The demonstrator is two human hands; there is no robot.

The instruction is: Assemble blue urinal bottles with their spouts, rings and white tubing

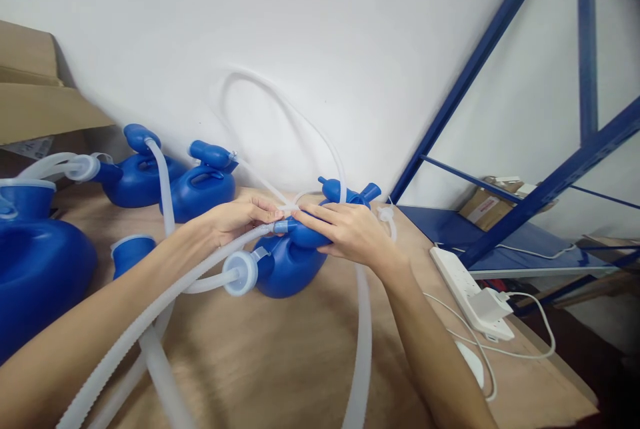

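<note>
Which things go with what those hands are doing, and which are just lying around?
Seem part of it:
right hand on a blue bottle
left hand by a pale tube
pale cap

Probably just lying about:
power strip
left cardboard box
box on the shelf

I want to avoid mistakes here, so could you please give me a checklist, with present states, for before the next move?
1. Right hand on the blue, bulb-shaped plastic piece: ok.
2. Left hand beside the end of the translucent ribbed tube: ok.
3. Tube end fitted tightly to the blue piece: cannot tell; they meet, but tightness does not show.
4. Round, translucent plastic cap at the mouth of the blue, rounded plastic bottle: ok.
5. Tubes uncrossed: not ok; several cross left of the bottle.
6. White, long power strip apart from both hands: ok.
</note>
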